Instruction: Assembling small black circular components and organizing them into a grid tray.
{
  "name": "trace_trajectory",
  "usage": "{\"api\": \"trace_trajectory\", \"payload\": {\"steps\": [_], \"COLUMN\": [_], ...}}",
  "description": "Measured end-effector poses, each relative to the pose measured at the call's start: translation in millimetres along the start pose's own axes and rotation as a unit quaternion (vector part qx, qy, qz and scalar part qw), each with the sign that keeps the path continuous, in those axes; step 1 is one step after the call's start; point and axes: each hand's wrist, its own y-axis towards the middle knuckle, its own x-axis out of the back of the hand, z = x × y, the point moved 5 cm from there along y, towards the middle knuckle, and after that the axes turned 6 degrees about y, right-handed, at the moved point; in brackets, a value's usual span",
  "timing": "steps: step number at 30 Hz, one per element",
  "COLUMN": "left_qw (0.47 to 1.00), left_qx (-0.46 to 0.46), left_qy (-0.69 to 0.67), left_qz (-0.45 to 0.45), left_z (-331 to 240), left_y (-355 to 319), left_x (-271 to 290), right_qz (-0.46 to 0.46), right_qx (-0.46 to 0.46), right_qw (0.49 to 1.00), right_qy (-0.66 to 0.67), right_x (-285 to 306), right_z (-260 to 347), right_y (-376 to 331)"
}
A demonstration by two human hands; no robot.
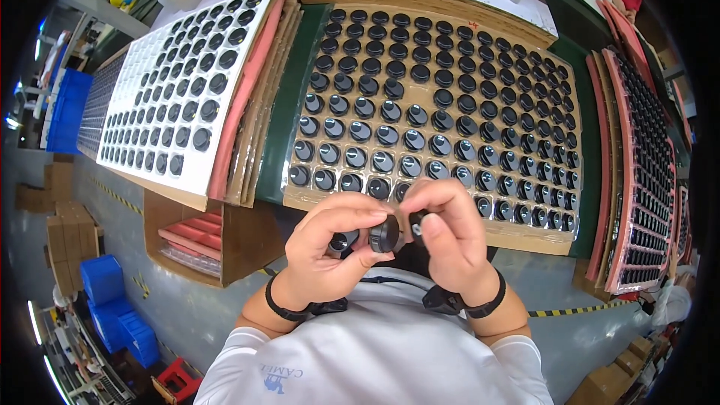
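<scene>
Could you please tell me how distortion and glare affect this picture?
Head view: lens distortion bows the far edge of the broad rectangular brown-and-clear tray; in the head view, white glare marks glossy black round parts in its nearer rows.

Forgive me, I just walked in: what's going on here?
A person's left hand holds a round black part by its edge; the right hand pinches a smaller black piece close beside it. Ahead lies a clear plastic tray bearing rows of glossy, round black pieces, with one gap showing.
</scene>
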Motion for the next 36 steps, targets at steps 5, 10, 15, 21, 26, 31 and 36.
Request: {"api": "trace_trajectory", "payload": {"steps": [5,10,15,21,26,31,36], "left_qw": [1.000,1.000,1.000,1.000,1.000,0.999,1.000], "left_qx": [-0.011,0.008,-0.006,-0.010,0.002,0.010,0.007], "left_qy": [0.021,0.001,0.011,0.014,-0.011,-0.035,-0.016], "left_qz": [-0.004,-0.007,-0.002,0.008,-0.005,0.001,-0.008], "left_z": [0.8,1.7,0.8,3.6,4.6,9.7,11.3], "left_y": [-0.1,-0.1,1.1,0.7,0.2,-2.6,-3.1], "left_x": [2.1,1.3,3.0,6.0,7.0,8.6,10.9], "right_qz": [0.009,0.024,-0.052,-0.049,0.055,-0.123,-0.002], "right_qx": [-0.006,0.039,-0.066,-0.075,0.012,-0.158,-0.102], "right_qw": [1.000,0.996,0.987,0.990,0.993,0.941,0.992], "right_qy": [0.007,-0.074,0.135,0.105,-0.104,0.274,0.072], "right_x": [0.4,5.3,-3.3,-5.9,-10.2,-8.6,-1.0], "right_z": [-1.2,6.6,-5.6,1.0,2.4,-6.5,-4.2], "right_y": [1.6,3.7,-0.8,-0.6,5.6,2.3,3.7]}}
